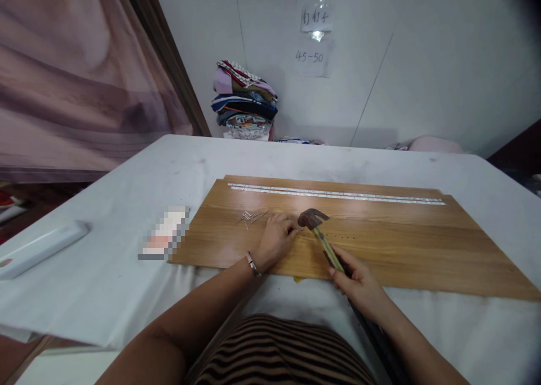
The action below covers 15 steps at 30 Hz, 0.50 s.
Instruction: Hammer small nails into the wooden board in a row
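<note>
In the head view, my right hand (355, 280) is wrapped round the handle of a claw hammer (323, 241). The hammer's rusty head is raised just above the wooden board (406, 244), right beside my left fingertips. My left hand (279, 235) rests on the board with thumb and finger pinched, seemingly on a nail that the fingers mostly hide. Left of that hand lies a small heap of loose nails (246, 217). A short row of dark dots, probably nail heads (347, 238), runs along the board to the right of the pinch.
Two white measuring strips (338, 195) lie along the board's far side. The board sits on a white-covered table (127, 204). A pixelated object (164, 233) and a white long object (44, 248) are at left. Folded clothes (245, 100) are stacked beyond the table, by the wall.
</note>
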Motion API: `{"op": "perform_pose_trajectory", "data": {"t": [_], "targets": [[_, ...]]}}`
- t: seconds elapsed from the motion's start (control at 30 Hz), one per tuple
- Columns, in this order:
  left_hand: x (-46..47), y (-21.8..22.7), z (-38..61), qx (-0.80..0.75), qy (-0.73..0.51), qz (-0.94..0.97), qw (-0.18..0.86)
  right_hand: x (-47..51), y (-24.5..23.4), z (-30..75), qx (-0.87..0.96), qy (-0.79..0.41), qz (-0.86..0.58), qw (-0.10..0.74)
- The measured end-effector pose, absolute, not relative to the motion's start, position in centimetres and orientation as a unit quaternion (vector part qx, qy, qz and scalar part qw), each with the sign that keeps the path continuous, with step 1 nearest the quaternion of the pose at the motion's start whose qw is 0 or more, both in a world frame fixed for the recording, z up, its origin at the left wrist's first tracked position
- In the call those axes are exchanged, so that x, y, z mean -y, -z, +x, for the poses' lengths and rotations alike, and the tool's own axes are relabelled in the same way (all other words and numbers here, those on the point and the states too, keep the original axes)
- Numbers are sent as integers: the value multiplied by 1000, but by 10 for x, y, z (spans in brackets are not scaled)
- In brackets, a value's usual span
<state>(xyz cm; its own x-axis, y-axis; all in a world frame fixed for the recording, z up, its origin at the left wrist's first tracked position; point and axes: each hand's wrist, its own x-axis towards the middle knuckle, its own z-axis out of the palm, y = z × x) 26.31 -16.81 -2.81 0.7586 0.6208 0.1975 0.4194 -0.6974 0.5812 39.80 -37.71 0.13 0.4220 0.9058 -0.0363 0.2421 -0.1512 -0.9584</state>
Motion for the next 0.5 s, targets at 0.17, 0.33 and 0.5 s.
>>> {"op": "perform_pose_trajectory", "data": {"t": [0.17, 0.33, 0.5], "targets": [[169, 25, 262, -282, -190, 903, 264, 376, -3, 397, 426, -338, -676, 497], [169, 24, 261, -288, -191, 899, 268, 377, -3, 397, 423, -337, -677, 498], [170, 24, 259, -284, -198, 898, 270, 378, -1, 398, 420, -346, -677, 496]]}}
